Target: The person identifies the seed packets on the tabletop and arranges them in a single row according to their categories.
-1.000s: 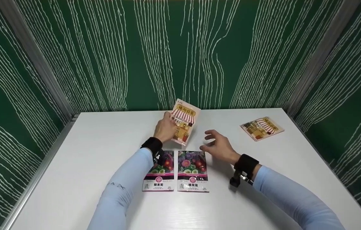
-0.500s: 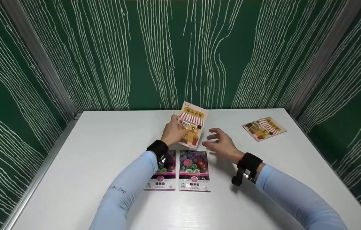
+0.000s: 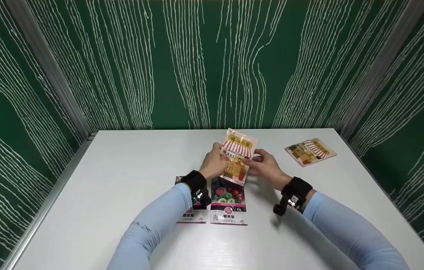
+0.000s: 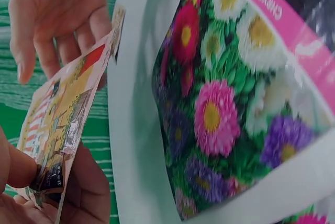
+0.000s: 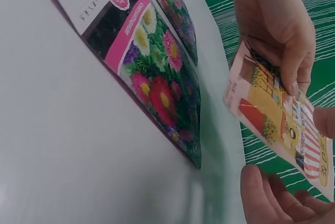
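Both hands [image 3: 240,165] hold the awning-printed packet [image 3: 237,159] upright above the table [image 3: 103,187].

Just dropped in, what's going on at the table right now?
A person holds an awning-print packet upright above the white table. The left hand grips its left edge, and the right hand has its fingers at the right edge. Two flower seed packets lie side by side just below the hands. A second awning-print packet lies flat towards the far right corner.
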Demonstrator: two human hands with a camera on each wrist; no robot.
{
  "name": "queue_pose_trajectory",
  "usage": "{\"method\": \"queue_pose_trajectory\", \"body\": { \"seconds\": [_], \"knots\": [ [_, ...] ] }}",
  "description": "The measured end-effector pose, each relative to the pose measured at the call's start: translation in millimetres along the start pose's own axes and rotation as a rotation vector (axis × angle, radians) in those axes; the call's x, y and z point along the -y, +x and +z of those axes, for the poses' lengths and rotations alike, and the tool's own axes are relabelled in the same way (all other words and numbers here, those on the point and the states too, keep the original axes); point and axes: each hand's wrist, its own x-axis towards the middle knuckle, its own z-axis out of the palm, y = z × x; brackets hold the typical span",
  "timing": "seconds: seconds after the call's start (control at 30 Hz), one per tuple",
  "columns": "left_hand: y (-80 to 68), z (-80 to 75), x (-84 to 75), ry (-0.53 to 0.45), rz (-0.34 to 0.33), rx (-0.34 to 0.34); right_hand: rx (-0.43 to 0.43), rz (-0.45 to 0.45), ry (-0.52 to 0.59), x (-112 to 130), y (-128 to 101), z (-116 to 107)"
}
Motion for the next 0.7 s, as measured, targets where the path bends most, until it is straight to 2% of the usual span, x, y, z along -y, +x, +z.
{"method": "queue_pose_trajectory", "body": {
  "seconds": [0.37, 0.53, 0.7],
  "knots": [
    [-8.1, 13.0, -15.8, 0.018, 0.010, 0.064, -0.014, 0.008, 0.078, -2, -6, -19],
    [-13.6, 19.7, -20.0, 0.032, 0.037, 0.105, 0.009, -0.006, 0.101, -3, -12, -29],
    [-17.8, 24.1, -26.1, 0.073, 0.044, 0.110, 0.033, -0.007, 0.123, -4, -18, -39]
  ]
}}
